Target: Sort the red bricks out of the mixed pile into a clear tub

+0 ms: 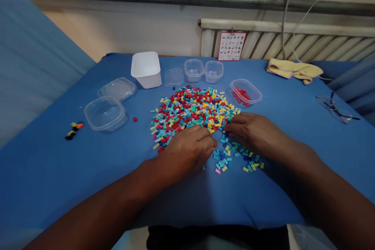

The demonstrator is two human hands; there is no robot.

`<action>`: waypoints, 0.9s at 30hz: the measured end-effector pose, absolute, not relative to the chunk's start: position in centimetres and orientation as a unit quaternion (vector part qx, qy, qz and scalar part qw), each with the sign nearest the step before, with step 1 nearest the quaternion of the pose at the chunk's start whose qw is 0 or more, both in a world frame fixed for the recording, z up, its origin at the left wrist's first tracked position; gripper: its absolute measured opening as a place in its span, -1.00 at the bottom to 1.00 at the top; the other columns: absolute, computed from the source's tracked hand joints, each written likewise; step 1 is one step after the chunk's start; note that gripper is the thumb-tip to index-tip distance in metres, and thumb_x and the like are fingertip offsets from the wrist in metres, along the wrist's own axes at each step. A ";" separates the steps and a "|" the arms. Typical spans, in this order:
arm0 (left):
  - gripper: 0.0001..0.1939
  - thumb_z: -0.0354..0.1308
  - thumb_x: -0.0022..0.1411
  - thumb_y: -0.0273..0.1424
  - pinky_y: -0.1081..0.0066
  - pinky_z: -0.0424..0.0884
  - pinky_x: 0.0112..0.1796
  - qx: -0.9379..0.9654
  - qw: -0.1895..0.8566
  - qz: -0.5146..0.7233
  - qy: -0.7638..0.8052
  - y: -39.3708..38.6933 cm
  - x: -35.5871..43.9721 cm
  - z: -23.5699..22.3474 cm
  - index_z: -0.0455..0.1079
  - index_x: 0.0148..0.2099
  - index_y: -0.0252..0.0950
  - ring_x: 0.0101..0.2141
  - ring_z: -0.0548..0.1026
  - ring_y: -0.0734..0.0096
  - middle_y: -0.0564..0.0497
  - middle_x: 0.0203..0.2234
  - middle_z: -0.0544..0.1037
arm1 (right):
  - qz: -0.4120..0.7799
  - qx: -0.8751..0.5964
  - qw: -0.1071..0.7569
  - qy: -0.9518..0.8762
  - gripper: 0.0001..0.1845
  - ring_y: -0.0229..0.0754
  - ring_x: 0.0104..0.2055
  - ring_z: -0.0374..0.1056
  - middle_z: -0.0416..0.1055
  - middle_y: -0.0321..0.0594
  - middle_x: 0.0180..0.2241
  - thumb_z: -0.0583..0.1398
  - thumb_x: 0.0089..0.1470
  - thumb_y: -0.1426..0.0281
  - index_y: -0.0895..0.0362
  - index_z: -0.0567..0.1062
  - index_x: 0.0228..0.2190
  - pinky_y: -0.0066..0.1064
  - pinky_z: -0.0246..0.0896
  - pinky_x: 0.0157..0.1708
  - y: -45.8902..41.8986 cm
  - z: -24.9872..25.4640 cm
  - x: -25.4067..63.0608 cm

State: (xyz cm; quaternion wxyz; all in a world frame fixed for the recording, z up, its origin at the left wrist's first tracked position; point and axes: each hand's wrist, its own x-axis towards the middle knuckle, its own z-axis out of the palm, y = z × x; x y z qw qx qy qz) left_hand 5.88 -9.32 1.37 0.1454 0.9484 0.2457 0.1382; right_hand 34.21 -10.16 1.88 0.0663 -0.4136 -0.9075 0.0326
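Observation:
A broad pile of small plastic building bricks, in red, light blue, yellow, white and green, is spread on the blue cloth. My left hand rests at the near edge of the pile, its fingers curled down and the tips hidden. At the right edge is my right hand, its fingers bent and close together, touching the bricks. What either hand pinches is out of sight. Between and below the hands lies a looser group of blue and yellow bricks. Red bricks lie in a clear tub behind my right hand.
A white bin, two small clear tubs and a clear lid stand at the back. On the left are a larger clear tub, another lid and a small brick figure. Glasses and a yellow cloth lie right.

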 end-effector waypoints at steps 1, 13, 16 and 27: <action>-0.68 0.01 0.65 -0.30 0.17 0.48 -0.08 0.949 0.144 0.139 0.245 -9.3 5.9 1.4 0.59 -0.02 -0.27 -0.13 0.53 0.22 -0.08 -0.17 0.61 | 0.035 -0.414 0.065 -0.907 -0.75 -0.09 -0.18 0.44 0.61 -0.13 -0.21 0.18 0.51 0.37 0.09 0.70 -0.08 -0.25 0.18 -0.18 -10.2 1.9 34.2; -0.69 0.01 0.65 -0.33 0.19 0.50 -0.07 0.953 0.126 0.147 0.233 -9.3 5.8 1.3 0.58 -0.01 -0.28 -0.12 0.55 0.22 -0.09 -0.16 0.63 | 0.081 -0.423 0.113 -0.895 -0.73 -0.09 -0.20 0.47 0.60 -0.12 -0.24 0.14 0.52 0.36 0.14 0.64 -0.15 -0.27 0.27 -0.15 -10.1 2.0 33.8; -0.70 0.02 0.65 -0.32 0.17 0.51 -0.05 0.951 0.133 0.140 0.242 -9.4 5.8 1.4 0.58 0.02 -0.29 -0.09 0.56 0.20 -0.11 -0.14 0.64 | 0.200 -0.430 0.203 -0.857 -0.75 -0.13 -0.21 0.50 0.63 -0.17 -0.23 0.18 0.51 0.30 0.12 0.64 -0.13 -0.31 0.34 -0.17 -10.4 2.5 34.2; -0.72 0.02 0.65 -0.34 0.22 0.48 -0.12 0.954 0.128 0.156 0.223 -9.4 5.7 1.0 0.57 0.00 -0.26 -0.13 0.55 0.23 -0.07 -0.16 0.64 | -0.035 -0.601 0.376 -0.704 -0.72 0.05 -0.11 0.62 0.73 -0.08 -0.08 0.26 0.39 0.22 0.02 0.72 -0.02 -0.11 0.51 -0.04 -6.7 2.6 38.5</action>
